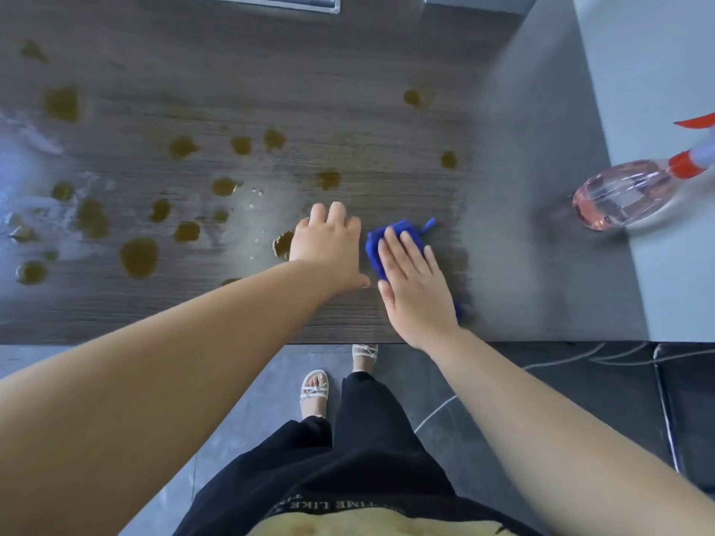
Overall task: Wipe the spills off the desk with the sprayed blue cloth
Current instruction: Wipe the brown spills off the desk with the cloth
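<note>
Your right hand (416, 288) flat on the cloth (390, 241), fingers straight, left hand (329, 245) resting open on the desk (271, 71), beside brown spills (139, 257)

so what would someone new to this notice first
Brown spills dotted over the left and middle of the dark desk strike first. Next, the blue cloth near the front edge, pressed flat under the right hand, with the left hand resting beside it. A pink spray bottle stands at far right.
</note>
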`<state>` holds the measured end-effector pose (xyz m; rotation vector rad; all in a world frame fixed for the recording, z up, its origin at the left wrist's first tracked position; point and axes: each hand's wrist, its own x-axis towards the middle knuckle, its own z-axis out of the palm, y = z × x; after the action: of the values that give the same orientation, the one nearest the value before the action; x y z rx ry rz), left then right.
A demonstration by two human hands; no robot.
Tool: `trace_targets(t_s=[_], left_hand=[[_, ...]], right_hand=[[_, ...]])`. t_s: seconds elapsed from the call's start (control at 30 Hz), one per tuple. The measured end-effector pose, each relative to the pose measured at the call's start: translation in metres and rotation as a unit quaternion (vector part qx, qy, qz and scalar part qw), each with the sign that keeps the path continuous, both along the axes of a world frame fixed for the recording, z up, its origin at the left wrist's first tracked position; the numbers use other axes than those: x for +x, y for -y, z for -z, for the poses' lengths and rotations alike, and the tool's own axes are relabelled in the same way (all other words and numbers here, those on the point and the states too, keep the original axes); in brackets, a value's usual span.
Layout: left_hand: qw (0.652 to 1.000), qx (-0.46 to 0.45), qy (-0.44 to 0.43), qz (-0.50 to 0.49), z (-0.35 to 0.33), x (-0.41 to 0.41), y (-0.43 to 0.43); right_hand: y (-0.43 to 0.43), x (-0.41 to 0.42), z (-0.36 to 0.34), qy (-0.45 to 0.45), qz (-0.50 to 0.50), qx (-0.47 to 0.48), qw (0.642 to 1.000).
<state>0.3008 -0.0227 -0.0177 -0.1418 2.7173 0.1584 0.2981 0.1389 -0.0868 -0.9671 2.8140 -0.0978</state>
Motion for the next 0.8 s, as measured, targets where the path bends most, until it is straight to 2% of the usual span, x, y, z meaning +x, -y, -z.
trace_targets(t_s=[0.07, 0.1, 0.17, 0.23, 0.3, 0.37, 0.43, 0.5, 0.57, 0.63, 0.73, 0.77, 0.8], left_hand=[[1.0, 0.013, -0.001, 0.013, -0.002, -0.015, -0.003], [1.0, 0.019, 0.001, 0.015, -0.003, -0.021, -0.004], [1.0, 0.024, 0.01, 0.012, -0.003, -0.034, -0.005], [1.0, 0.022, 0.02, -0.004, -0.003, -0.045, -0.002], [0.999, 0.015, 0.026, -0.024, -0.002, -0.057, 0.0], [0.999, 0.006, 0.025, -0.034, -0.002, -0.068, 0.002], [0.999, -0.002, 0.022, -0.041, -0.001, -0.079, 0.004], [0.999, -0.009, 0.025, -0.047, 0.0, -0.088, 0.008], [0.998, -0.015, 0.035, -0.056, 0.002, -0.094, 0.014], [0.997, -0.024, 0.048, -0.063, 0.004, -0.097, 0.02], [0.995, -0.026, 0.073, -0.07, 0.01, -0.097, 0.024], [0.994, -0.02, 0.079, -0.075, 0.011, -0.096, 0.023], [0.993, -0.016, 0.082, -0.081, 0.013, -0.097, 0.022]], right_hand=[[-0.032, -0.012, -0.003, 0.017, -0.057, 0.019, 0.998], [-0.047, -0.027, -0.003, 0.009, -0.031, 0.02, 0.999], [-0.061, -0.067, -0.004, -0.007, 0.077, 0.016, 0.997], [-0.05, -0.106, -0.006, 0.014, 0.217, 0.029, 0.976], [-0.021, -0.123, -0.008, 0.018, 0.291, 0.026, 0.956], [0.001, -0.116, -0.006, 0.015, 0.231, 0.009, 0.973], [-0.001, -0.096, -0.005, 0.012, 0.08, -0.002, 0.997], [-0.027, -0.093, -0.005, 0.007, -0.052, 0.004, 0.999], [-0.054, -0.119, -0.004, 0.009, -0.073, 0.018, 0.997], [-0.063, -0.154, -0.005, 0.003, 0.027, 0.012, 1.0], [-0.03, -0.186, -0.005, 0.008, 0.217, 0.02, 0.976], [-0.014, -0.184, -0.006, 0.009, 0.235, 0.019, 0.972], [-0.001, -0.178, -0.004, 0.011, 0.212, 0.016, 0.977]])
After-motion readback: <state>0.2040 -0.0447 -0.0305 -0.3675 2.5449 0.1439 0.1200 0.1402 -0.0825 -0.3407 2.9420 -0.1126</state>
